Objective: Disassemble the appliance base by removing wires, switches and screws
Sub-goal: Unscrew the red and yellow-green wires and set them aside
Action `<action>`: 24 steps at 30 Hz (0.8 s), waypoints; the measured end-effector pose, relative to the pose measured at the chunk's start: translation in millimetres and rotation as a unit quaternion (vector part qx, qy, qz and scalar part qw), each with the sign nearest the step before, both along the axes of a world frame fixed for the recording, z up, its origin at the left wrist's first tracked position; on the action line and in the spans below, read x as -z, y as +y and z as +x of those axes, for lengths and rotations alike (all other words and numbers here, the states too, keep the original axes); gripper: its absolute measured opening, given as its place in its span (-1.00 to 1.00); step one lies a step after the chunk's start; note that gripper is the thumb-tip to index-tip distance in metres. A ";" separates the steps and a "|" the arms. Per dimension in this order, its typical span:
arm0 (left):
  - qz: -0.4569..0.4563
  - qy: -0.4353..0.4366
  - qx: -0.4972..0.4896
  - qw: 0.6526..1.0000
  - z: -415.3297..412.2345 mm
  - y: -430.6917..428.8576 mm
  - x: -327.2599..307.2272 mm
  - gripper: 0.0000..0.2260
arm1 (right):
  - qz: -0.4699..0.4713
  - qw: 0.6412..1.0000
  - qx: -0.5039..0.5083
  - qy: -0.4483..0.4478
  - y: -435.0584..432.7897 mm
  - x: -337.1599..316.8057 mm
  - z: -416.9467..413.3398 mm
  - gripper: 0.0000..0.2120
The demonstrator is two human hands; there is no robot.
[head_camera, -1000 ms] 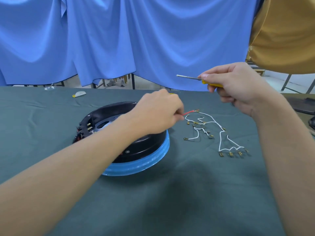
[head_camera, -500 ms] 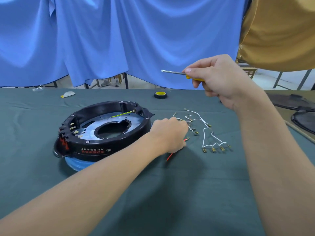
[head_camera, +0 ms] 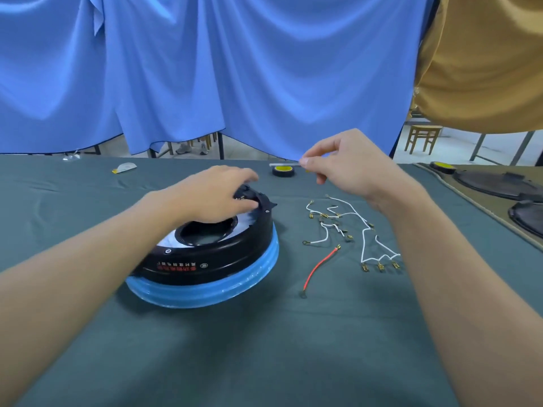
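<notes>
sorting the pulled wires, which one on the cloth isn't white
The red wire, lying by itself just right of the appliance base. The other loose wires, farther back and to the right, are all white.

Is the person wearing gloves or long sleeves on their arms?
No. The left hand and right hand are bare, with no gloves. The left forearm and right forearm show no sleeves, watch or bracelet. I see no rings.

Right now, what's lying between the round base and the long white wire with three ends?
A loose red wire, lying on the cloth between the base and the white wire. The head view shows it.
</notes>
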State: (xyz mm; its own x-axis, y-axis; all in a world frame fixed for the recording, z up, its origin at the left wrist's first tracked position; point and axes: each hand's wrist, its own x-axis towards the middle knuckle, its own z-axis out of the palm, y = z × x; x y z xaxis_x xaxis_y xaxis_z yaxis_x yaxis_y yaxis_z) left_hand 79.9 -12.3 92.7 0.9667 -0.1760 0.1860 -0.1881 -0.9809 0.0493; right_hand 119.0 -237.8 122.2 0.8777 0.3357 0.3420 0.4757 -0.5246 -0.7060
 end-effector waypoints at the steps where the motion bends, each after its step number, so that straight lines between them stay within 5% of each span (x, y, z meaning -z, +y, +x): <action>1: -0.011 0.011 -0.015 1.000 2.1 13.6 3.3 -0.55 | -0.015 1.000 -0.009 -0.001 4.3 3.2 -2.1 -0.88; 9: 0.005 0.063 -0.074 0.995 22.8 57.7 21.9 -0.60 | -0.145 0.988 -0.028 -0.046 47.9 33.7 -14.1 -0.85; 24: 0.050 -0.045 -0.047 0.997 30.2 61.7 39.8 -0.42 | -0.162 0.982 0.000 -0.099 56.6 41.6 -19.6 -0.81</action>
